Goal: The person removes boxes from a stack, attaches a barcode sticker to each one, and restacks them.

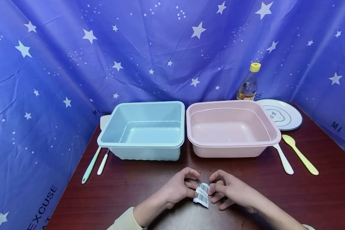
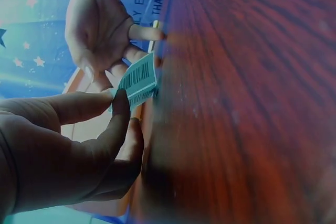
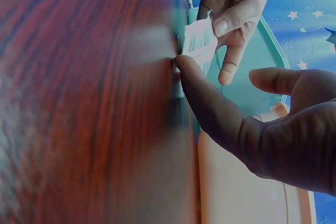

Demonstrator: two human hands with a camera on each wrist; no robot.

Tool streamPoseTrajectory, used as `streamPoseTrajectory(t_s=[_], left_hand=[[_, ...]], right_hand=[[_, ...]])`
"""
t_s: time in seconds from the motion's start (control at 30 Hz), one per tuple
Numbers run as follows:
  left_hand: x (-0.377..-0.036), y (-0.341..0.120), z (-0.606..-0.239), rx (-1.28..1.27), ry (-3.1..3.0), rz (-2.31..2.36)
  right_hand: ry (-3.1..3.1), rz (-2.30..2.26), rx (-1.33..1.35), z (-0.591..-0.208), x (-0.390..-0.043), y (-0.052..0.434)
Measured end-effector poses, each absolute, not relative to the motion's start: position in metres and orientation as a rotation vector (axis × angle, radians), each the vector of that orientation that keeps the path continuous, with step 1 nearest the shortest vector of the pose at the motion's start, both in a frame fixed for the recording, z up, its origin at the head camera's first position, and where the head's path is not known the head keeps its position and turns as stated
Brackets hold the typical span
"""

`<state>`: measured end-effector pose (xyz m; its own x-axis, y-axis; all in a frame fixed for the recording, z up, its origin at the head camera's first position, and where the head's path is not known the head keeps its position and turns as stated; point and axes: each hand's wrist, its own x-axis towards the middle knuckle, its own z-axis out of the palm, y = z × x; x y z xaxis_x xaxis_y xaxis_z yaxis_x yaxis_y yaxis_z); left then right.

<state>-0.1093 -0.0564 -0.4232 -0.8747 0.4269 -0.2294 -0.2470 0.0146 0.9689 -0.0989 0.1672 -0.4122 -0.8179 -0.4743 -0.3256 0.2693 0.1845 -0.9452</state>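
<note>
A small white paper label (image 1: 202, 195) with black barcodes, creased across its middle, is held low over the near part of the table. My left hand (image 1: 176, 187) pinches its left edge between thumb and forefinger, which the left wrist view shows closely on the label (image 2: 139, 80). On the other side is my right hand (image 1: 233, 191), its fingertips right by the label's right edge. Thumb and forefinger of that right hand (image 3: 283, 124) stand wide apart in the right wrist view, with one fingertip overlapping the label's lower corner.
A blue basin (image 1: 149, 145) and a pink basin (image 1: 233, 143) stand side by side beyond the hands. Two slim handles, one mint-green (image 1: 91, 166) and one white (image 1: 103, 163), lie at left. At right are a white-handled utensil (image 1: 284, 161), a yellow spoon (image 1: 302, 155), a plate (image 1: 291, 115) and a yellow-capped bottle (image 1: 248, 84).
</note>
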Motion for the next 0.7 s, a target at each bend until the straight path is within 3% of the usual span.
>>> streamPoseTrajectory(t_s=[0.7], left_hand=[[-0.116, -0.058, -0.408, 0.18, 1.851, 2.191]], right_hand=[[2.201, -1.932, -0.471, -0.414, -0.117, 0.15]])
